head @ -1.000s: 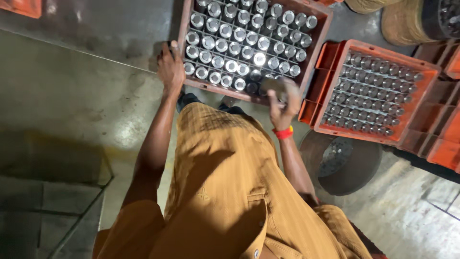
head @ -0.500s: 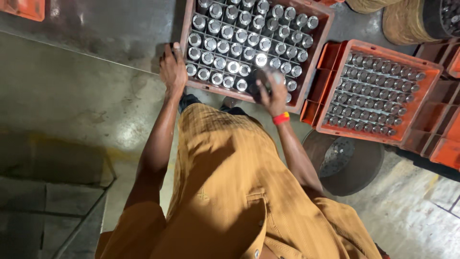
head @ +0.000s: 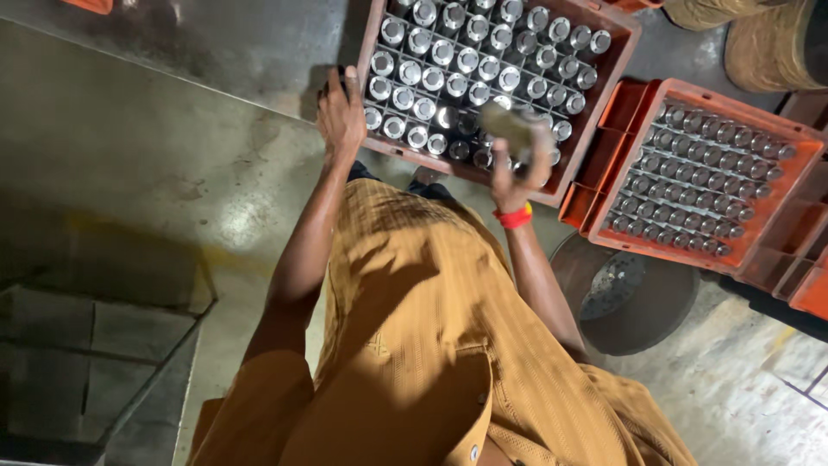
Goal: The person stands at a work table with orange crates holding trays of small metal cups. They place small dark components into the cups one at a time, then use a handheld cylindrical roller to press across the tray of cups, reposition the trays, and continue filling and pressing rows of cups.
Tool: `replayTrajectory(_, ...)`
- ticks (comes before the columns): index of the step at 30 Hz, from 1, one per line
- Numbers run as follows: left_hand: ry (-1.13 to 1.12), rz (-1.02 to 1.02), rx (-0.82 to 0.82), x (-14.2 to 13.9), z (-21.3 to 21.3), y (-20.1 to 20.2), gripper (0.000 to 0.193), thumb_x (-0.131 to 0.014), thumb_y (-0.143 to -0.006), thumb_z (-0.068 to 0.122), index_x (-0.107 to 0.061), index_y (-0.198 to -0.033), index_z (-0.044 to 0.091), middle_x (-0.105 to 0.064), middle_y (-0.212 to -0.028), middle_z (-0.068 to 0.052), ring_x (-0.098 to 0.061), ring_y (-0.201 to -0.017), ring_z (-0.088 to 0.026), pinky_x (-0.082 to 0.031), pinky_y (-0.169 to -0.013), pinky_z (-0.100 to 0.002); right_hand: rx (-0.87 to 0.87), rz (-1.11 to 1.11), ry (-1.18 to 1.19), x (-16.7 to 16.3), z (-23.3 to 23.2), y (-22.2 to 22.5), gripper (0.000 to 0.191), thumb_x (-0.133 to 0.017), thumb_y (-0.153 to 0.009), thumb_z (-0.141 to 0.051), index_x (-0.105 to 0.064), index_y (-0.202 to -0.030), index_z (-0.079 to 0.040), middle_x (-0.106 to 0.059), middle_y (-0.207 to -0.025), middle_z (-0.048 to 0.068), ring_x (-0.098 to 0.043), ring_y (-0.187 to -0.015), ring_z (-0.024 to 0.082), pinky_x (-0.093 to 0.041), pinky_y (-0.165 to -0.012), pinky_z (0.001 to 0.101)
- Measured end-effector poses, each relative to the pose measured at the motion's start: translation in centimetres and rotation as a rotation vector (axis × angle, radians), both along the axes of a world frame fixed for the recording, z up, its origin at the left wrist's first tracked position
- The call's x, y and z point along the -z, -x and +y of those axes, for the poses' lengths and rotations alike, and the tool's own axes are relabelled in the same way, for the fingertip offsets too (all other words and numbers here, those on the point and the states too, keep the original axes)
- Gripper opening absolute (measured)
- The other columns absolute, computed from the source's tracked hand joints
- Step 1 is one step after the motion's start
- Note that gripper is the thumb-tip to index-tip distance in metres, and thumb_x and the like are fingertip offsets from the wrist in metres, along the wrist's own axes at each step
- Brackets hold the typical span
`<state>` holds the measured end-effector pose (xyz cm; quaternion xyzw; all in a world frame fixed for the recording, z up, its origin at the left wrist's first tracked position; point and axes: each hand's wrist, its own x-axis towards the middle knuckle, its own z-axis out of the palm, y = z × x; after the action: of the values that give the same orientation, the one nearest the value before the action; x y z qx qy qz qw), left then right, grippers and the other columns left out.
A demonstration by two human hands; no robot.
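Note:
A brown-red crate (head: pixel 605 93) full of upright capped bottles stands on the floor in front of me. My left hand (head: pixel 341 112) grips its near-left rim. My right hand (head: pixel 520 168), with a red band on the wrist, holds a blurred bottle (head: pixel 507 123) raised and tilted above the near-right cells of the crate. Some cells under that hand look dark. My orange shirt fills the lower middle of the view.
A second orange crate (head: pixel 617 151) of bottles sits to the right, with more orange crates (head: pixel 811 289) beyond it. A dark round pan (head: pixel 642 315) lies beside my right arm. Round coiled objects (head: pixel 768 47) stand top right, and a glass-sided frame (head: pixel 112 345) bottom left.
My right hand has lifted a bottle out of the crate's near-right cells and swung it up. My left hand has stayed on the rim.

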<state>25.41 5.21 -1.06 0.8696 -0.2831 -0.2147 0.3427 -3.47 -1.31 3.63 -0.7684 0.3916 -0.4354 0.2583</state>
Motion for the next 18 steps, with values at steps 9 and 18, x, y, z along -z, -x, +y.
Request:
replayTrajectory(9, -0.037, 0.080, 0.033, -0.5, 0.5, -0.7, 0.058, -0.037, -0.109, 0.049, -0.053, -0.137, 0.001, -0.063, -0.124, -0.032, -0.059, -0.112, -0.051, -0.047, -0.092, -0.057, -0.015, 0.076, 0.081, -0.3, -1.4, -3.8, 0.045, -0.076, -0.102, -0.016, -0.057, -0.141, -0.002, -0.064, -0.135, 0.018, -0.064, -0.122, 0.030, -0.051, -0.105, 0.0396)
replayTrajectory(18, -0.038, 0.098, 0.029, 0.4, 0.3, -0.8, 0.058, -0.039, -0.107, 0.051, -0.055, -0.137, 0.004, -0.065, -0.123, -0.031, -0.059, -0.114, -0.051, -0.046, -0.094, -0.058, -0.196, 0.051, 0.081, -1.1, 0.8, -4.5, 0.047, -0.073, -0.097, -0.004, -0.055, -0.141, -0.002, -0.067, -0.132, 0.017, -0.065, -0.120, 0.032, -0.052, -0.106, 0.0436)
